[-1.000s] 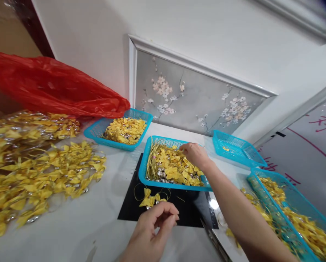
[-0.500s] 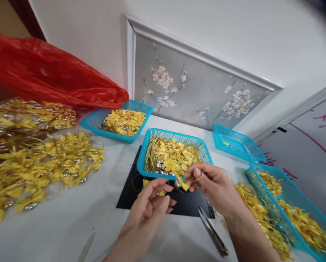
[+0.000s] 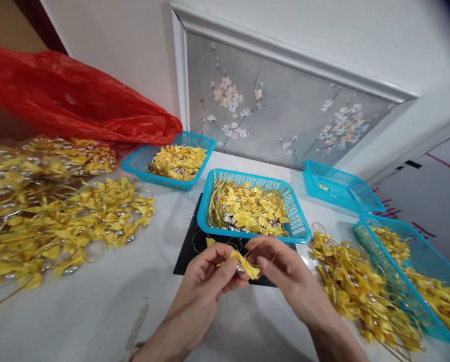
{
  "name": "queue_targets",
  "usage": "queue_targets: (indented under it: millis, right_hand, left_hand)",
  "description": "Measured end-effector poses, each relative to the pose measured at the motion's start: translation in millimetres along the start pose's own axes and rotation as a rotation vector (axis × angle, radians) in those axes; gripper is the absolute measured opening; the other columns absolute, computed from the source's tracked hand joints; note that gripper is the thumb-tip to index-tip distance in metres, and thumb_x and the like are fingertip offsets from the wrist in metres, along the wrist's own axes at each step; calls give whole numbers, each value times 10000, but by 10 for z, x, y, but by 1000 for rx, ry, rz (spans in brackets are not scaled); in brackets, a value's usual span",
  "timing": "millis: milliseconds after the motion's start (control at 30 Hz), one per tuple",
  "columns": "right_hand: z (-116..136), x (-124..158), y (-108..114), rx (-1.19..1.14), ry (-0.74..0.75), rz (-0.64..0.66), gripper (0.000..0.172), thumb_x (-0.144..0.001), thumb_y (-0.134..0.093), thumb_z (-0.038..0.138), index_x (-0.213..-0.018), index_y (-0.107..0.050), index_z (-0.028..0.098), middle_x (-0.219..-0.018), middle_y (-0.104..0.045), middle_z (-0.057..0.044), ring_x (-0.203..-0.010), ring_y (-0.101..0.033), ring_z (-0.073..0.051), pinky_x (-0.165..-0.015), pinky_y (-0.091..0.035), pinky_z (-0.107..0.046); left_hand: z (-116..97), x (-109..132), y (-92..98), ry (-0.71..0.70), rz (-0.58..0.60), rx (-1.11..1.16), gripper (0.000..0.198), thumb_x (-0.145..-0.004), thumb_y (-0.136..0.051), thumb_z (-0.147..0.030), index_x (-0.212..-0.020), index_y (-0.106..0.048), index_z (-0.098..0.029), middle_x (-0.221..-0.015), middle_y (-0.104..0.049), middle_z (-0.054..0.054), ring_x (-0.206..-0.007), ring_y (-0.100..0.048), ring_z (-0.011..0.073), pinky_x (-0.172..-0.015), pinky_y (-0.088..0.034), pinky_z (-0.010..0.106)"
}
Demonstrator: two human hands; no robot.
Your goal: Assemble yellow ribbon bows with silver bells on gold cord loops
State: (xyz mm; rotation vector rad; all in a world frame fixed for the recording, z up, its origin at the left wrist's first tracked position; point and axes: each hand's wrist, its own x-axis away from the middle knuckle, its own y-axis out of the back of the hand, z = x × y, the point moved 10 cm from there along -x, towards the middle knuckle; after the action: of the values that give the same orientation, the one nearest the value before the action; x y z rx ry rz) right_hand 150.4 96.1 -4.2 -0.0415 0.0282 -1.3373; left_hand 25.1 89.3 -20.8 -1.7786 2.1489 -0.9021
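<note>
Between my hands is a yellow ribbon piece (image 3: pixel 250 270) with a silver bead and a thin gold cord loop. My left hand (image 3: pixel 213 274) pinches its left end between thumb and fingers. On the right, my right hand (image 3: pixel 281 266) is closed on the gold cord beside the ribbon. Both hands are just in front of a blue basket (image 3: pixel 306 234) heaped with yellow ribbon pieces, silver beads and gold cords. Beneath them lies a black mat (image 3: pixel 187 251), partly hidden, with another yellow piece (image 3: pixel 210 242) near its back.
A second filled blue basket (image 3: pixel 160 179) stands back left beside a red plastic bag (image 3: pixel 97 105). Piles of yellow pieces (image 3: pixel 85 221) cover the left; another pile (image 3: pixel 353 286) lies right, next to a blue basket (image 3: pixel 432 256). One more basket (image 3: pixel 338 193) is near the wall.
My left hand has closed on the ribbon piece, which came down and left with my right hand. The view has shifted, and the scissors near my right wrist no longer show.
</note>
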Motion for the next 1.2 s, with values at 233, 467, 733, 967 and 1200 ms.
queue_targets:
  millis: [233,467,733,967,1200]
  right_hand:
    - [444,225,16,509,358,-113,290,-896,-615,233,-1169,-581,323,-1250,-555,-48,-1125,-538,-210,-886,-482,-310]
    - [304,123,-85,550,188,3,139,-950,-519,232,-980,-653,251,-829,-671,-1,-738,-607,-138,-631,-452,-221]
    - [-42,114,-103,61,11,-108,163,-906,-608,334,-808,-618,204,-699,-623,20,-650,-569,-109,-621,-473,-198]
    - [-145,76,-136,22,-58,-83,219,-882,-630,394,-825,-591,186,-721,-652,-14,-626,-582,-117,-590,-495,-218]
    - [102,62,68,260,54,-102,190,-930,-551,369,-981,-633,206,-669,-571,14,-576,-520,-108,-519,-438,-191]
  left_hand:
    - [-11,4,111,-23,-122,-99,136,-813,-714,-279,-753,-640,-181,-727,-630,-24,-696,-593,113,-673,-524,204]
    - [-57,-8,119,-103,-89,-310,152,-839,-686,-327,-775,-642,-196,-742,-591,-32,-727,-547,114,-688,-484,191]
    - [-35,13,-67,-127,96,-204,268,-850,-662,-409,-1080,-690,-275,-954,-688,-2,-838,-622,145,-779,-521,232]
    - [1,-18,53,-107,-16,-482,343,-896,-578,-366,-1214,-638,-250,-979,-702,29,-932,-649,199,-825,-531,293]
    - [86,26,29,-134,40,-916,467,-937,-446,-401,-1386,-493,-282,-1327,-603,89,-1163,-566,286,-957,-476,442]
